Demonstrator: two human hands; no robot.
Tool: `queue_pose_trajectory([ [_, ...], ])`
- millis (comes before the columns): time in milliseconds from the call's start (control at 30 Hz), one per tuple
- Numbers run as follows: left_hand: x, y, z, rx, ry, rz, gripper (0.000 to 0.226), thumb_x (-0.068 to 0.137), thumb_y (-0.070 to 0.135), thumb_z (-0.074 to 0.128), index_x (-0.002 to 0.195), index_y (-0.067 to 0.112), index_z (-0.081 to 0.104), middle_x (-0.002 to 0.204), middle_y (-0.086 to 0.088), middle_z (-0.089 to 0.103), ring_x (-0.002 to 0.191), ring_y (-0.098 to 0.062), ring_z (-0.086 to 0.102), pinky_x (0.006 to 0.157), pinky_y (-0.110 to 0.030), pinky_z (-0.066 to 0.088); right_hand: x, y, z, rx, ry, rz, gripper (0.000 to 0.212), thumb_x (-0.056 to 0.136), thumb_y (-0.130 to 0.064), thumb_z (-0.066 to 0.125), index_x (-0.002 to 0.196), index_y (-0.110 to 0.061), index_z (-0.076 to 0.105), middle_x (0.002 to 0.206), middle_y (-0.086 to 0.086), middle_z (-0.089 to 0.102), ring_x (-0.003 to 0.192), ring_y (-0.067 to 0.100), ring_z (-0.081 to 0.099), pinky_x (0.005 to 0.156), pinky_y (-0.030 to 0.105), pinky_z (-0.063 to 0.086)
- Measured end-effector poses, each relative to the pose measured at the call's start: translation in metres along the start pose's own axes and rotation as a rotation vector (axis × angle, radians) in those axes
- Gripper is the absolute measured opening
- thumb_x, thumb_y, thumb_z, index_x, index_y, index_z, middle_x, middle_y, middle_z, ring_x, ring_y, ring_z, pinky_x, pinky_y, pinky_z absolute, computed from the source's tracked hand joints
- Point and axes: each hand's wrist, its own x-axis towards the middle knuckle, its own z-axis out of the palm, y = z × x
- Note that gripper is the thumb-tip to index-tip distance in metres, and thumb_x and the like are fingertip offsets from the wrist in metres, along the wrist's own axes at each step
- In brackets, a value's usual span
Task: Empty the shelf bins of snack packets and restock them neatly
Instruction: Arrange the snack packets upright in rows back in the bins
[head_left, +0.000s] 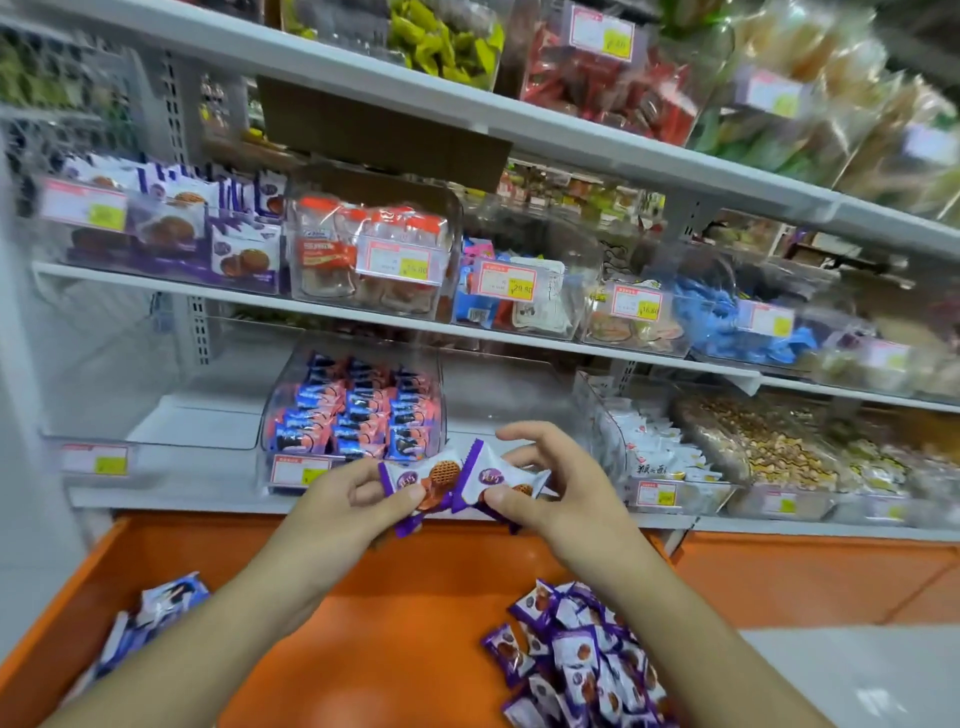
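Shelving, white metal, multi-tier (363, 317): carries clear plastic bins w/ price tags facing out, so stock reads from the aisle. Orange base ledge (395, 613) below serves as staging surface; judged reason: packets emptied from a bin wait here w/in reach.

Clear empty plastic bin, lowest tier, centre (509, 395): sits directly behind the hands, between the clear bin of blue-and-red packets (358, 405) and the clear bin of white packets (654, 447). Probable restock target; cannot confirm.

Loose pile of purple-and-white cookie packets (576, 654): lies on ledge, lower right, unsorted. Smaller stack of similar packets (156, 608) lies at ledge's left end, well apart.

Left hand (353, 499): thumb and fingers pinch one purple-and-white packet (421, 480), printed face up. Right hand (550, 478): thumb and fingers pinch a second packet (498, 486), upper fingers loosely curled above it. Packets touch edge to edge, approx. level w/ shelf lip; judged purpose: aligning them face-up before placing in a neat row.
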Motion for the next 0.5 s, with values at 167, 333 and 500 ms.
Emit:
queue_pose_trajectory([
  [167,0.008,0.007,0.011,0.091,-0.102,0.039,0.018,0.098,0.017,0.069,0.114,0.022,0.075,0.105,0.003,0.08,0.091,-0.009,0.075,0.072,-0.013,0.052,-0.004,0.021,0.007,-0.039,-0.044,0.034,0.058,0.089,-0.032,0.083,0.132,-0.059,0.055,0.118,-0.022,0.057,0.109,0.002,0.06,0.088,0.025,0.056],
  [333,0.048,0.005,0.025,0.122,-0.157,0.035,0.02,0.099,0.018,0.067,0.117,0.024,0.073,0.109,0.009,0.079,0.103,-0.01,0.075,0.09,-0.027,0.059,0.027,0.049,0.003,0.047,-0.098,0.06,0.055,0.089,-0.023,0.083,0.132,-0.05,0.061,0.117,-0.003,0.07,0.111,0.011,0.067,0.095,0.038,0.059],
  [500,0.121,-0.008,0.031,0.51,-0.085,0.156,0.032,0.1,0.043,0.06,0.133,0.044,0.059,0.126,0.033,0.064,0.115,0.015,0.057,0.105,-0.025,0.048,0.093,0.086,-0.022,0.071,0.004,0.109,0.043,0.087,-0.026,0.084,0.119,-0.047,0.066,0.107,-0.006,0.072,0.098,0.005,0.07,0.088,0.036,0.06],
])
